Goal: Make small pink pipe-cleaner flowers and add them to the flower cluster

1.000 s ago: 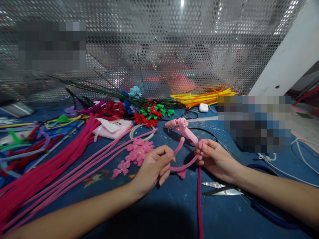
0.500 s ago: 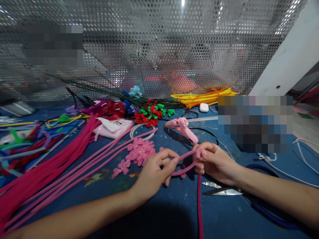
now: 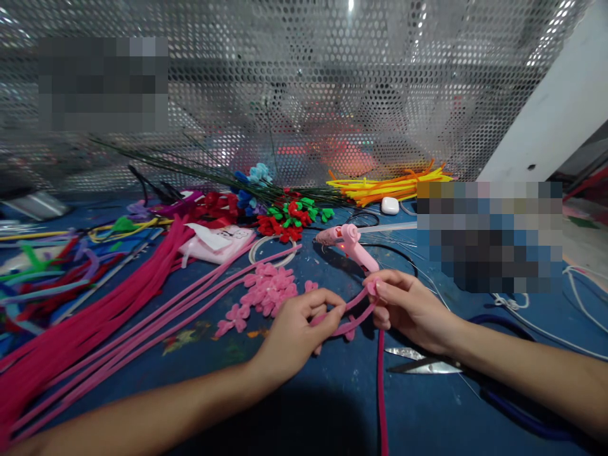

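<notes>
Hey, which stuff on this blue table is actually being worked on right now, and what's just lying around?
In hand:
left hand
right hand
pink pipe cleaner, pinched and bent between both hands

Lying about:
pink glue gun
scissors
pink pipe-cleaner flowers
orange and yellow pipe cleaners

Pink pipe cleaner [image 3: 354, 311] bent into a narrow loop.

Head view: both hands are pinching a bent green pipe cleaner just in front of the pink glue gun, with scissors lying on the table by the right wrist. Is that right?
Not quite: the pipe cleaner is pink, not green, as the head view shows. The rest holds: the left hand and right hand both pinch it in front of the pink glue gun, and the scissors lie by the right wrist.
</notes>
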A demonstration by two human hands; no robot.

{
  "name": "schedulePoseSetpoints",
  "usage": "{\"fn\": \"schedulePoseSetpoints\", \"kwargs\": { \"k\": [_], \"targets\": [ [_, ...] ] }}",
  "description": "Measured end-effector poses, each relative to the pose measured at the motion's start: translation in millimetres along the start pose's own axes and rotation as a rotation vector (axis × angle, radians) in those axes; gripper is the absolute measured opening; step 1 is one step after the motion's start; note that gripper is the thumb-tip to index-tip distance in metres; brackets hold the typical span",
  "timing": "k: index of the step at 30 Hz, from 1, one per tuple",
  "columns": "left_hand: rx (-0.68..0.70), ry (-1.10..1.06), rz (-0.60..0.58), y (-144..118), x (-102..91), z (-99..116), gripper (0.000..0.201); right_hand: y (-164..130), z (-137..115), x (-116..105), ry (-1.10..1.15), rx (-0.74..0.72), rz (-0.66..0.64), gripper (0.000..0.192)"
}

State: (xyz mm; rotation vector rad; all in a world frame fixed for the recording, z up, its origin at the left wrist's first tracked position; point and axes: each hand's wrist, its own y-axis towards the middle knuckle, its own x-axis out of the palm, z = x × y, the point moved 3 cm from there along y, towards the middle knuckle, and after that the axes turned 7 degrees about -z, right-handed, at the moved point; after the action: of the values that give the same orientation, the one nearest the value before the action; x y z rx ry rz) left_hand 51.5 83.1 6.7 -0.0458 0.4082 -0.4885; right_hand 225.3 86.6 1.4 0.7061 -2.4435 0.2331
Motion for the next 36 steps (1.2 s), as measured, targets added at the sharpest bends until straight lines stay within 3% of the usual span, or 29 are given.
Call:
{"fn": "schedulePoseSetpoints", "kwargs": {
  "k": [16, 21, 26, 36],
  "targets": [
    [0.011, 0.027, -0.007, 1, -0.9, 1, 0.026, 2, 1, -1, -0.033, 0.041, 0.043, 0.022],
    [0.014, 0.010, -0.052, 0, 0.2, 2, 0.024, 2, -4, -4, -0.227, -0.076, 0.138, 0.026],
    [0.030, 0.015, -0.088, -1, 2.3, 2, 0.022, -1, -8, -3, -0.444, -0.056, 0.219, 0.028],
    [0.027, 0.009, -0.053, -1, 1.8, 2, 0.024, -1, -9, -3, -0.465, -0.105, 0.206, 0.022]
  ]
}}
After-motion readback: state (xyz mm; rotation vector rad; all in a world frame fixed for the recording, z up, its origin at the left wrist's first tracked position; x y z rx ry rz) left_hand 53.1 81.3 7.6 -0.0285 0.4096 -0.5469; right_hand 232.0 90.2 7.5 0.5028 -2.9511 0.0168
